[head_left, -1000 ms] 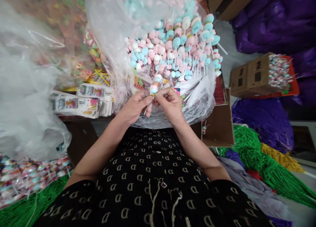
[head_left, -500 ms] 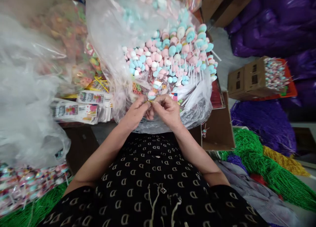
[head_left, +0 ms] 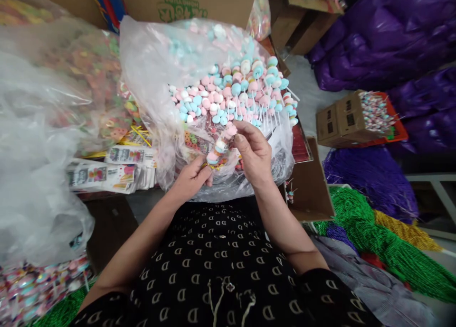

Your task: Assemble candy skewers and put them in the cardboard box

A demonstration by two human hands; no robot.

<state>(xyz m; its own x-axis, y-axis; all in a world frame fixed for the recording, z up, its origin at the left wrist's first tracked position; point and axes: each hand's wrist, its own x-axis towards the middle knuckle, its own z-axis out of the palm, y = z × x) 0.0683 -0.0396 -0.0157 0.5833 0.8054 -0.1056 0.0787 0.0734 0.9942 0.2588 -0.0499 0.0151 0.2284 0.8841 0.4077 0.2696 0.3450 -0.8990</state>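
A marshmallow skewer (head_left: pixel 220 145) in clear wrap, with pink, white and blue pieces, slants up to the right over the plastic bag. My left hand (head_left: pixel 192 176) pinches its lower end, where a bit of yellow tie shows. At the upper, pink end, the thumb and bent fingers of my right hand (head_left: pixel 254 151) close on the wrap. Just beyond my hands, loose marshmallows (head_left: pixel 203 99) and unwrapped marshmallow skewers (head_left: pixel 256 82) on white sticks lie in the open clear plastic bag (head_left: pixel 146 56). Small ring candies (head_left: pixel 192 139) show beside the held skewer.
Printed cards (head_left: pixel 103 172) and yellow ties (head_left: pixel 137 137) lie left of the bag. A bag of coloured candy (head_left: pixel 96 66) stands behind them. An open carton (head_left: pixel 309 184) is at the right, with green tinsel (head_left: pixel 356 213) and a box of wrapped skewers (head_left: pixel 377 113) farther right.
My hands, together at the skewer's lower end before, are now apart. The right has moved up to the top end and the skewer is tilted into clearer view. The camera view has shifted.
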